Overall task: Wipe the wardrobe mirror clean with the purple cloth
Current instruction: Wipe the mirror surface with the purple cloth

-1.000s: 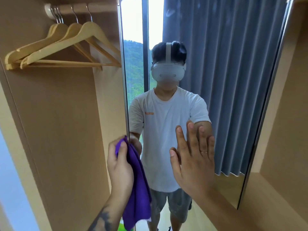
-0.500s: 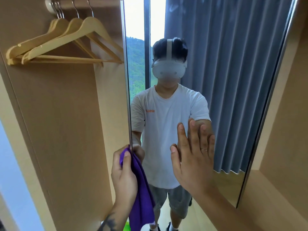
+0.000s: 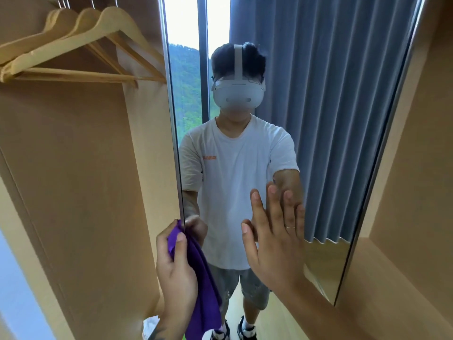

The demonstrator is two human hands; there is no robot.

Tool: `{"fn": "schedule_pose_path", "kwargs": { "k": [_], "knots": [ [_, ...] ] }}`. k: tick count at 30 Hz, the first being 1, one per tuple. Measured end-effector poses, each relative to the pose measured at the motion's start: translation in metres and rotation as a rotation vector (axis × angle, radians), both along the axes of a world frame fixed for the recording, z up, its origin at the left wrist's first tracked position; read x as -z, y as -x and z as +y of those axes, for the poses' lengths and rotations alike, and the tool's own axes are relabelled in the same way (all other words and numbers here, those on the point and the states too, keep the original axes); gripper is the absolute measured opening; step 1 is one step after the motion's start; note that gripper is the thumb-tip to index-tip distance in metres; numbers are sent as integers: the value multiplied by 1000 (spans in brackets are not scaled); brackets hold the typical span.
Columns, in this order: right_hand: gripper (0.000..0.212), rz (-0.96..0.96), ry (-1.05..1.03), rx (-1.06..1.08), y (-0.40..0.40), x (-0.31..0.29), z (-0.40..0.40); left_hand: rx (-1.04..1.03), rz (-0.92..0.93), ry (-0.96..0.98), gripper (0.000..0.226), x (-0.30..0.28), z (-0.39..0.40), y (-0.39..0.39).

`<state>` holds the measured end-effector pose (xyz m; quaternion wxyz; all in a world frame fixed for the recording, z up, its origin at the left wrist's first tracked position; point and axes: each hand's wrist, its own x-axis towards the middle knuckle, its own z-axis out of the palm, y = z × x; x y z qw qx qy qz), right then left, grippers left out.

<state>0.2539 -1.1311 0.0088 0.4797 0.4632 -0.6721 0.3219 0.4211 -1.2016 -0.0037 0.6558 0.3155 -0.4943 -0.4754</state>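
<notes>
Low down, the left hand (image 3: 175, 273) grips the purple cloth (image 3: 201, 285) against the mirror (image 3: 331, 119), right hand (image 3: 274, 241) pressed flat, fingers straight.

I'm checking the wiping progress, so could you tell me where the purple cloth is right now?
In the head view, the purple cloth is low and left of centre, gripped in the left hand against the mirror's left edge, left of the flat right hand.

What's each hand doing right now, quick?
Left hand: closed on the purple cloth, at the mirror left edge.
Right hand: open, fingers straight, flat against the mirror.
</notes>
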Motion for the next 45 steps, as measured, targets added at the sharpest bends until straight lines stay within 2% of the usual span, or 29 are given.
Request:
{"fn": "schedule_pose_path", "kwargs": {
  "k": [3, 8, 11, 14, 17, 22, 26, 29, 35, 37, 39, 42, 45],
  "knots": [
    [68, 2, -11, 7, 0, 8, 0, -77, 2, 121, 37, -30, -2, 0],
    [71, -45, -15, 2, -5, 8, -2, -14, 108, 221, 20, -85, -11, 5],
    [72, -69, -19, 4, -7, 11, -1, -77, 16, 208, 28, -56, -15, 7],
    [74, -89, -15, 1, -9, 13, 0, -43, -15, 71, 32, -3, -13, 2],
    [73, -117, -11, -10, -13, 16, 0, 10, -45, 16, 30, 18, -1, -4],
    [73, -151, 1, -22, -19, 19, -6, -26, -50, 142, 28, -22, -12, -6],
    [77, -171, -1, -13, -20, 19, -7, -5, 68, 162, 23, -59, -16, 3],
    [77, -179, -6, -9, -21, 20, -6, -3, 69, 117, 23, -41, -13, 5],
    [74, -167, -46, 7, -24, 36, -3, 47, -48, -128, 19, 26, -5, -7],
    [74, -157, -72, 17, -25, 48, -2, 54, -56, -130, 17, 21, -9, -8],
    [74, -152, -86, 22, -26, 57, -1, 19, -36, -54, 26, -3, -11, -7],
    [73, -173, -81, 26, -29, 62, -4, -1, 79, 35, 27, -37, -14, -6],
    [73, -198, -70, 26, -34, 60, -5, 12, 86, 21, 31, -34, -12, -4]
  ]
}}
